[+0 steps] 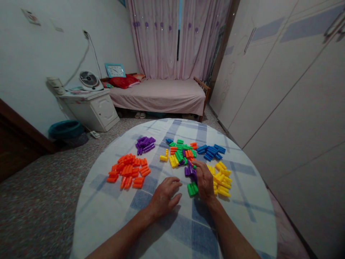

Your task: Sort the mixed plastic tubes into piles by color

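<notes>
Small plastic pieces lie sorted by colour on a round table with a blue-checked cloth [107, 212]. My left hand [164, 196] rests palm down on the cloth, fingers loosely curled and apart, holding nothing. My right hand [204, 180] reaches into the mixed pile [182, 153], its fingertips touching purple pieces [189, 170]; green pieces [192, 189] lie just left of its wrist. A yellow group [222, 178] sits right of that hand. Whether it grips a piece is hidden.
An orange group [128, 172] lies at the left, a purple group [145, 144] behind it, a blue group [211, 151] at the back right. Beyond the table are a bed [161, 95], a white cabinet with a fan [90, 81], and wardrobes [283, 79] on the right.
</notes>
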